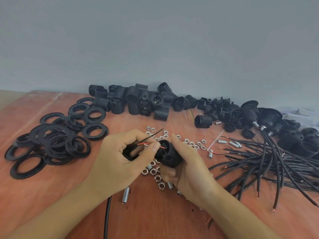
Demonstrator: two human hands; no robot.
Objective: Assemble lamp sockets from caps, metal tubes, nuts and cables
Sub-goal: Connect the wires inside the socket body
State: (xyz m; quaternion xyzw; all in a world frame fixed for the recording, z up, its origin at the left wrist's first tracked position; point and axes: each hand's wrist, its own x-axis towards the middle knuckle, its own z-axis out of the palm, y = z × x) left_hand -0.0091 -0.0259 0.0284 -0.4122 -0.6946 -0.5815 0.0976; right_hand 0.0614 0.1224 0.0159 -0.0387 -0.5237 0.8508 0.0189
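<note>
My right hand [188, 171] grips a black threaded socket body [168, 153] from below and behind. My left hand [120, 157] holds a black cap [132, 151] in its palm and pinches a red wire [146, 144] whose tip reaches the top of the socket body. A thin black wire [155, 132] sticks up past the left fingers. The black cable [107, 216] hangs down below my left wrist. Silver nuts [155, 173] lie scattered under and behind both hands. A threaded metal tube [126, 195] lies near my left wrist.
Black rings [51, 140] are heaped at the left. Socket bodies [134, 100] pile against the grey wall, with caps [222, 109] and assembled sockets [269, 118] to the right. A bundle of black cables [276, 163] spreads across the right of the orange table [155, 218].
</note>
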